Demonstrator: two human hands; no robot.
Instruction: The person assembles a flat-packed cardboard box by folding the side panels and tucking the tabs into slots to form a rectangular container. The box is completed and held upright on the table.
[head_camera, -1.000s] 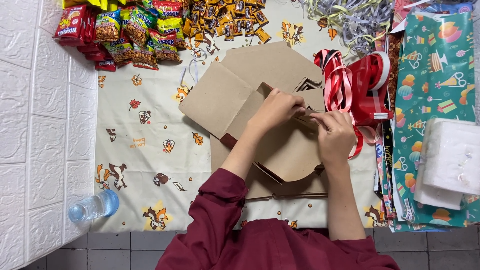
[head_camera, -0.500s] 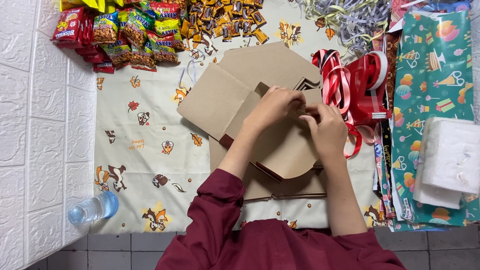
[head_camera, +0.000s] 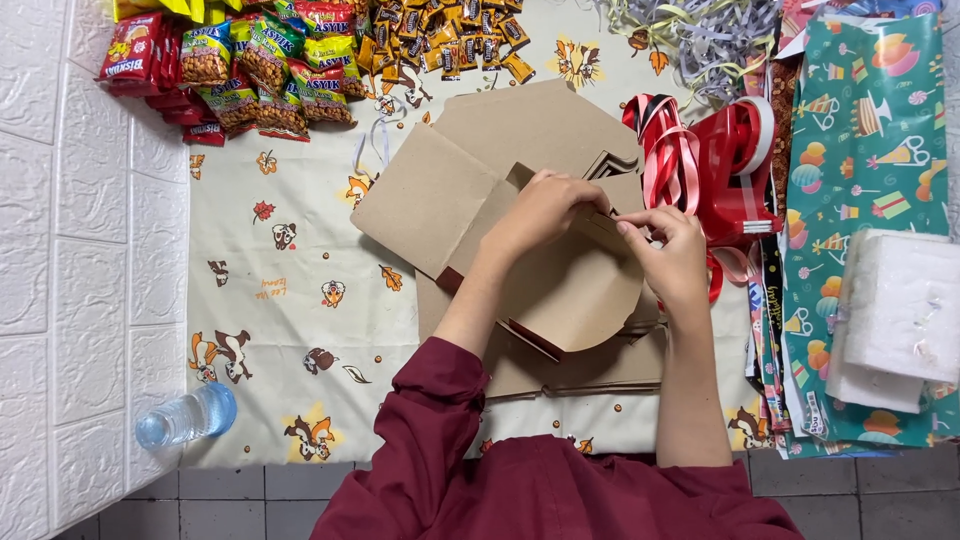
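A flat brown cardboard box blank (head_camera: 570, 290) with a rounded flap lies on a cartoon-print cloth (head_camera: 290, 290), over more cardboard sheets (head_camera: 440, 190). My left hand (head_camera: 545, 210) presses and grips the top edge of the folded flap. My right hand (head_camera: 670, 250) pinches the same edge just to the right, fingertips nearly touching the left hand. Both arms wear dark red sleeves pushed up.
Snack packets (head_camera: 230, 60) and wrapped candies (head_camera: 450, 40) sit at the back left. A red tape dispenser (head_camera: 735, 170) with red ribbon (head_camera: 665, 150) stands to the right, by gift wrap sheets (head_camera: 860, 150) and white foam (head_camera: 900, 310). A water bottle (head_camera: 185, 418) lies front left.
Both hands have shifted slightly along the flap's top edge; my right hand's fingers now pinch closer to the left hand. The cardboard has barely moved.
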